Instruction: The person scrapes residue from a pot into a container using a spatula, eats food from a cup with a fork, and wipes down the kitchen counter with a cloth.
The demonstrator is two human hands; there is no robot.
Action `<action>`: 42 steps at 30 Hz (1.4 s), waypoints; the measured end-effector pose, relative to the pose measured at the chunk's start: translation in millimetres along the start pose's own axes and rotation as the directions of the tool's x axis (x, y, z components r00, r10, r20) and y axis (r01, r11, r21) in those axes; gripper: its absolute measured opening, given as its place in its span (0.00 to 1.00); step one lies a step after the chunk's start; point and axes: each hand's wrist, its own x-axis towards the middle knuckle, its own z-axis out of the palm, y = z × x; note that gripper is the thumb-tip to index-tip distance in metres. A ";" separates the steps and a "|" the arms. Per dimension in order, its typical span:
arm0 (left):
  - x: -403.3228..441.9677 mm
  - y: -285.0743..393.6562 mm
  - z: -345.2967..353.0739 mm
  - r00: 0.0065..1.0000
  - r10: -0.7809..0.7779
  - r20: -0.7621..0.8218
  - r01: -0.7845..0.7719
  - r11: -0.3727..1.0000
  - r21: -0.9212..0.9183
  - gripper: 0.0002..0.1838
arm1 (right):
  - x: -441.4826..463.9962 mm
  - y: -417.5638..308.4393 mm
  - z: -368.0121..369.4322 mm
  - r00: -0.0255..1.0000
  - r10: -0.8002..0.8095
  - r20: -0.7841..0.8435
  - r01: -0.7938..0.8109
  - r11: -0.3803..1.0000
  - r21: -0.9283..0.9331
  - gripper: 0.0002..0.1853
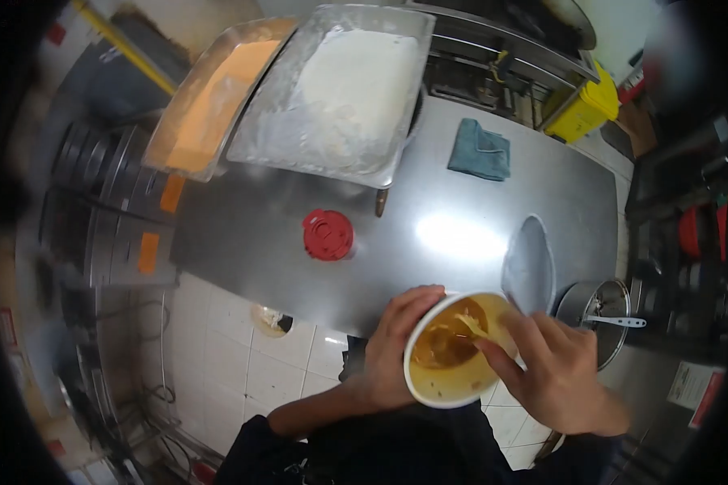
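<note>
Gleaming: steel table (251,222) above white tiles (226,356); left grip (390,347) clasping tub (449,384), right grip (560,376) pinching yellowish piece (471,325).

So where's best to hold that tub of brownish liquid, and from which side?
Likely around the outer wall of the tub, just below its rim, coming from the left, where the left hand holds it. Its round wall suits a cupped palm, liquid lies inside, and the right hand crowds the opposite rim.

A bright glare (461,236) whitens the stainless-steel counter (259,230); pale floor tiles (218,347) lie beside its near edge.
</note>
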 end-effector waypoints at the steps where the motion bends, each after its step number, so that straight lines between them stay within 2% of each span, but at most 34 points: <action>1: -10.3 -11.9 0.0 0.999 -0.005 -0.041 0.004 0.999 -0.036 0.44 | 2.7 -2.6 5.4 1.000 -0.020 0.012 0.020 1.000 0.004 0.15; 3: -29.0 -36.7 -8.0 0.997 -0.002 -0.076 0.001 1.000 -0.024 0.43 | 12.8 -7.7 13.2 0.997 0.073 0.021 -0.071 0.995 -0.068 0.22; 4: -38.9 -43.2 -13.2 0.996 0.002 -0.086 -0.004 1.000 -0.025 0.43 | 16.3 -8.9 15.1 0.998 0.050 0.032 -0.048 0.997 -0.065 0.22; 5: -49.8 -43.7 -21.2 0.990 -0.114 -0.079 0.114 0.993 -0.006 0.43 | 19.5 -8.3 15.9 0.995 0.101 0.004 -0.101 0.992 0.081 0.25; 6: -60.7 -45.5 -26.5 0.987 -0.116 -0.109 0.116 0.993 -0.003 0.43 | 23.6 -6.9 16.9 0.988 0.152 -0.013 -0.145 0.964 0.223 0.27; 7: -70.2 -49.0 -30.3 0.963 -0.186 -0.194 0.179 0.982 -0.054 0.41 | 24.7 -3.7 24.3 0.958 0.285 0.006 -0.271 0.901 0.339 0.22; 8: -81.3 -52.1 -34.3 0.925 -0.262 -0.275 0.239 0.964 -0.113 0.40 | 28.2 8.4 42.1 0.945 0.323 0.046 -0.289 0.764 0.577 0.18; 9: -91.7 -56.8 -38.4 0.902 -0.268 -0.339 0.219 0.960 -0.175 0.38 | 32.9 23.5 66.9 0.932 0.348 0.103 -0.297 0.565 0.770 0.14; 11: -107.7 -59.1 -53.8 0.881 -0.291 -0.373 0.241 0.954 -0.177 0.39 | 52.8 46.7 120.1 0.903 0.300 0.308 -0.384 0.241 0.891 0.08; 12: -115.6 -61.5 -59.1 0.868 -0.316 -0.382 0.263 0.947 -0.186 0.40 | 65.9 52.3 159.1 0.919 0.248 0.306 -0.393 0.530 0.751 0.11; 13: -126.8 -70.4 -59.6 0.860 -0.305 -0.409 0.202 0.940 -0.277 0.44 | 78.2 51.3 204.1 0.938 0.160 0.309 -0.344 0.562 0.752 0.20; 14: -130.8 -72.3 -59.3 0.851 -0.300 -0.431 0.194 0.943 -0.272 0.44 | 85.4 58.2 265.4 0.996 -0.021 0.091 -0.056 0.645 0.762 0.32; 16: -137.6 -74.3 -63.9 0.808 -0.166 -0.565 0.109 0.985 -0.134 0.47 | 105.9 41.1 343.1 0.998 0.059 0.020 -0.051 0.584 0.810 0.40; 18: -151.2 -77.7 -68.8 0.775 -0.151 -0.614 0.129 0.988 -0.080 0.48 | 136.6 14.5 370.5 0.990 0.125 -0.065 0.003 0.439 0.898 0.43; 20: -165.6 -79.2 -73.0 0.706 -0.172 -0.687 0.195 0.980 -0.045 0.48 | 151.7 -3.3 371.7 0.991 0.125 -0.047 -0.006 0.392 0.920 0.40; 22: -172.2 -76.4 -74.0 0.653 -0.158 -0.741 0.230 0.973 -0.005 0.48 | 159.1 -2.2 384.9 0.983 0.033 0.179 -0.165 0.571 0.804 0.33; 23: -174.9 -75.2 -76.1 0.627 -0.145 -0.766 0.251 0.968 0.023 0.48 | 159.3 -6.0 383.8 0.992 0.047 0.115 -0.120 0.602 0.789 0.29; 24: -177.9 -76.4 -75.3 0.605 -0.135 -0.784 0.257 0.966 0.032 0.48 | 162.6 -13.8 380.2 0.992 0.016 0.121 -0.106 0.601 0.792 0.29; 26: -185.4 -80.0 -74.7 0.527 -0.196 -0.827 0.318 0.948 -0.022 0.48 | 169.0 -31.1 376.6 0.991 0.137 0.000 -0.075 0.543 0.837 0.31; 27: -186.6 -82.2 -78.6 0.512 -0.193 -0.837 0.326 0.945 -0.019 0.48 | 177.9 -29.3 396.5 0.986 0.152 -0.069 -0.041 0.623 0.781 0.33; 29: -189.4 -85.5 -84.0 0.515 -0.204 -0.833 0.468 0.881 0.074 0.48 | 193.3 -34.3 411.0 0.989 0.142 -0.044 -0.047 0.578 0.815 0.34; 31: -187.8 -96.7 -84.2 0.502 -0.208 -0.839 0.454 0.889 0.052 0.48 | 205.8 -40.3 421.4 0.991 0.133 -0.026 -0.050 0.536 0.843 0.35; 33: -178.4 -110.7 -88.3 0.490 -0.209 -0.846 0.370 0.929 -0.016 0.47 | 221.8 -53.0 425.6 0.961 0.144 -0.238 0.081 0.675 0.734 0.34; 34: -175.1 -116.5 -89.4 0.477 -0.208 -0.854 0.378 0.926 -0.014 0.47 | 228.6 -56.6 426.9 0.965 0.132 -0.228 0.084 0.669 0.739 0.34; 36: -168.3 -126.1 -91.7 0.465 -0.215 -0.859 0.394 0.919 -0.017 0.44 | 245.9 -62.5 425.6 0.986 0.039 -0.160 0.122 0.484 0.866 0.34; 37: -165.3 -133.0 -90.8 0.432 -0.226 -0.873 0.373 0.926 -0.056 0.42 | 255.2 -65.8 427.3 0.983 0.009 -0.182 0.145 0.561 0.815 0.35; 40: -161.6 -148.3 -89.2 0.426 -0.223 -0.877 0.382 0.923 -0.049 0.42 | 283.4 -86.4 427.6 0.964 -0.019 -0.264 0.223 0.598 0.770 0.34; 41: -159.0 -146.1 -92.1 0.456 -0.250 -0.854 0.479 0.878 -0.001 0.42 | 293.4 -91.8 429.7 0.956 -0.028 -0.293 0.249 0.610 0.753 0.34; 42: -157.8 -146.6 -95.0 0.450 -0.245 -0.859 0.486 0.874 0.005 0.42 | 301.2 -96.9 432.5 0.972 0.018 -0.234 0.185 0.559 0.808 0.34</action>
